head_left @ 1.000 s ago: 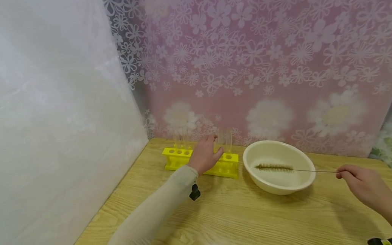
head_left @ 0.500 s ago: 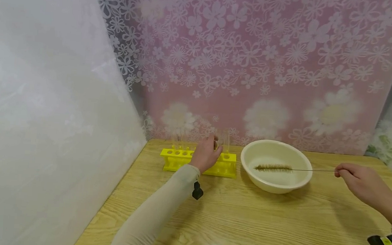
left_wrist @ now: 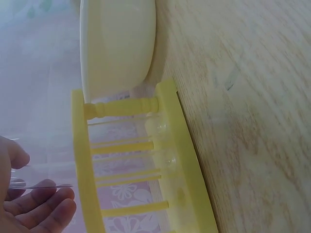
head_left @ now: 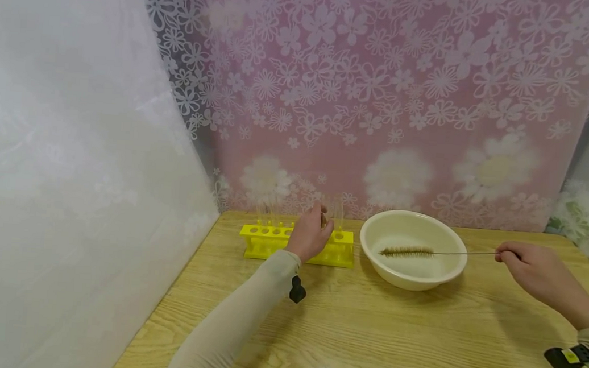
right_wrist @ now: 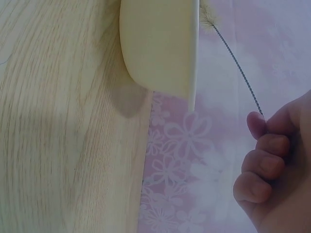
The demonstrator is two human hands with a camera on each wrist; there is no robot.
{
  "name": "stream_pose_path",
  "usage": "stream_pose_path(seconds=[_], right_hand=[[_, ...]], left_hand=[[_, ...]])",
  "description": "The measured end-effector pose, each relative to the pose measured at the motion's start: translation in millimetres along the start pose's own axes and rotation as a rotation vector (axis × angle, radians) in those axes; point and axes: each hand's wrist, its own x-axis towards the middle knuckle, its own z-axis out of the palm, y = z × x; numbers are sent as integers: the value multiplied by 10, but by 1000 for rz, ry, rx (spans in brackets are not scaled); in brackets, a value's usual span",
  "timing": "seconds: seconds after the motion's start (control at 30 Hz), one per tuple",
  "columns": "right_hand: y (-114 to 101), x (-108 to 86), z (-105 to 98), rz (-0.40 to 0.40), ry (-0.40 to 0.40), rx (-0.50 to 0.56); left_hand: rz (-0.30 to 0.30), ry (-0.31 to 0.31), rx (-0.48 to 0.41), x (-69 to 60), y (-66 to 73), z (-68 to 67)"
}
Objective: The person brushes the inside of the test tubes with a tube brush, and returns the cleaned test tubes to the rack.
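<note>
At the yellow test tube rack [head_left: 265, 234], my left hand [head_left: 309, 230] has its thumb and fingers curled round a clear test tube [left_wrist: 17, 184], whose lower part stands in the rack. Its glass is hard to make out. Another clear test tube [head_left: 341, 213] stands at the rack's right end, and several more at its left. My right hand [head_left: 537, 272] pinches the twisted wire handle of a test tube brush [head_left: 406, 252]. The brush's tan bristles lie level over the white bowl [head_left: 411, 281]; whether they touch it, I cannot tell. In the right wrist view the wire [right_wrist: 238, 65] rises from my fingertips.
The bowl stands just right of the rack on the wood-grain table [head_left: 366, 337]. A white sheet [head_left: 70, 162] hangs along the left side. Behind everything is a pink flowered curtain [head_left: 321, 94].
My right hand has shifted slightly left, carrying the brush a little the same way. The left hand stays at the rack, its fingers slightly more curled. The whole head view has drifted a bit.
</note>
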Motion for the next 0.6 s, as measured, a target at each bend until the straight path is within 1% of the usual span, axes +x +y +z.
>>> stream_pose_path(seconds=[0.17, 0.3, 0.47, 0.6], right_hand=[[23, 23, 17, -36, -24, 11], [30, 38, 64, -43, -22, 0], [20, 32, 109, -54, -11, -9], [18, 39, 118, -79, 13, -23]], left_hand=[[1, 5, 3, -6, 8, 10], [-7, 1, 2, -17, 13, 17], [-19, 4, -6, -26, 24, 9], [-12, 20, -7, -29, 38, -7]])
